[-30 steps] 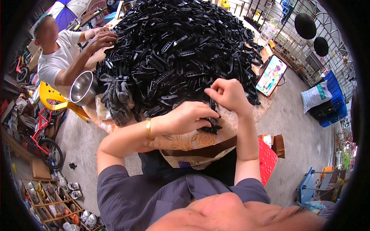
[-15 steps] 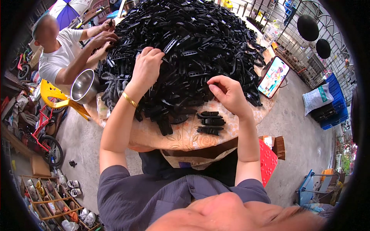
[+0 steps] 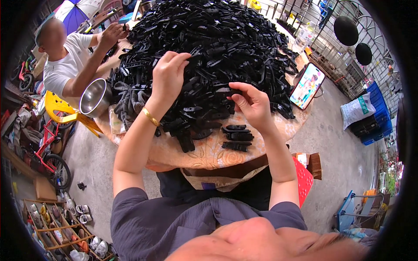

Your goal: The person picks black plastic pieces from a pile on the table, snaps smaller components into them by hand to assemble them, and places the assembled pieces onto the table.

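A large heap of black plastic parts point(image 3: 209, 35) covers most of the table. Over its near left side my left hand point(image 3: 169, 77), with a gold bangle at the wrist, is closed in a pinch. A slim black plastic part point(image 3: 197, 55) sits at its fingertips, hard to tell apart from the heap behind. My right hand point(image 3: 253, 106) is at the heap's near right edge, thumb and forefinger closed on a dark plastic part point(image 3: 224, 93). Just below it, several black parts point(image 3: 237, 138) lie in a short row on the patterned tablecloth point(image 3: 209, 161).
A phone point(image 3: 308, 85) with a lit screen leans at the table's right edge. At the left are a metal bowl point(image 3: 96, 96), dark gloves point(image 3: 127, 102) and a yellow chair point(image 3: 61, 108). A co-worker point(image 3: 67, 61) handles a small black piece there. A red stool point(image 3: 303, 176) stands below right.
My right hand has moved slightly left and its fingers have closed on a dark part. My left hand has shifted slightly right. The co-worker's hand has risen from the heap.
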The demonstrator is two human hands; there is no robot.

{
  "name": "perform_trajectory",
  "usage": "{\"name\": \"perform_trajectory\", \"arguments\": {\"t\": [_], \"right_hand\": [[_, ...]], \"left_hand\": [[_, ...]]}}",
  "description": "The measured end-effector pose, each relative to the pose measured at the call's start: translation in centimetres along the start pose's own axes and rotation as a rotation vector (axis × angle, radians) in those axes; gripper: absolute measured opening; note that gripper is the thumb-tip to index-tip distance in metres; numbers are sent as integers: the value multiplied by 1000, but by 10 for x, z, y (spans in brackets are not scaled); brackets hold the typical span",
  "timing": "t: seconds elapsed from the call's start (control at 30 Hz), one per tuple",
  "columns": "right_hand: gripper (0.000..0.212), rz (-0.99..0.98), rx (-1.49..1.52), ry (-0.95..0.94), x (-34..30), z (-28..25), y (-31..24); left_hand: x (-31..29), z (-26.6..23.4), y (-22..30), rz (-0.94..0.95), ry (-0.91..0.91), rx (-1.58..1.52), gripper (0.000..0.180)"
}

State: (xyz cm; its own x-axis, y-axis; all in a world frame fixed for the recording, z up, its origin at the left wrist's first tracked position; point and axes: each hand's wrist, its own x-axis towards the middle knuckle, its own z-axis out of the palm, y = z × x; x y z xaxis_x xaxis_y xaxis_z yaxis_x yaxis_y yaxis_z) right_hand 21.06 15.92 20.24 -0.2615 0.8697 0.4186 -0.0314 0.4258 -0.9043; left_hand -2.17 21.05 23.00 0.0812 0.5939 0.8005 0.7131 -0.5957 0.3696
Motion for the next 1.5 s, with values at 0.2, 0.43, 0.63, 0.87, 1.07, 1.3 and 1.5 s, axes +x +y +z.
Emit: {"name": "perform_trajectory", "arguments": {"t": [0.2,0.43,0.63,0.87,1.07,1.3,1.5], "right_hand": [[20,-50,-140,31,-1,6,6],[21,-120,-267,24,-1,8,6],[22,-141,-333,24,1,9,6],[23,-233,-268,91,-1,9,12],[23,-281,-308,176,-1,7,12],[21,-380,-414,100,1,7,8],[24,-312,-443,101,-2,4,6]], "left_hand": [[-5,7,6,144,19,66,26],[-8,8,15,308,48,108,30],[-12,13,18,332,59,60,26],[-23,3,52,-781,-344,-1090,28],[-26,-3,56,-884,-532,-1117,34],[-26,-2,56,-878,-558,-1103,36],[-31,-2,57,-392,-565,-583,29]]}}
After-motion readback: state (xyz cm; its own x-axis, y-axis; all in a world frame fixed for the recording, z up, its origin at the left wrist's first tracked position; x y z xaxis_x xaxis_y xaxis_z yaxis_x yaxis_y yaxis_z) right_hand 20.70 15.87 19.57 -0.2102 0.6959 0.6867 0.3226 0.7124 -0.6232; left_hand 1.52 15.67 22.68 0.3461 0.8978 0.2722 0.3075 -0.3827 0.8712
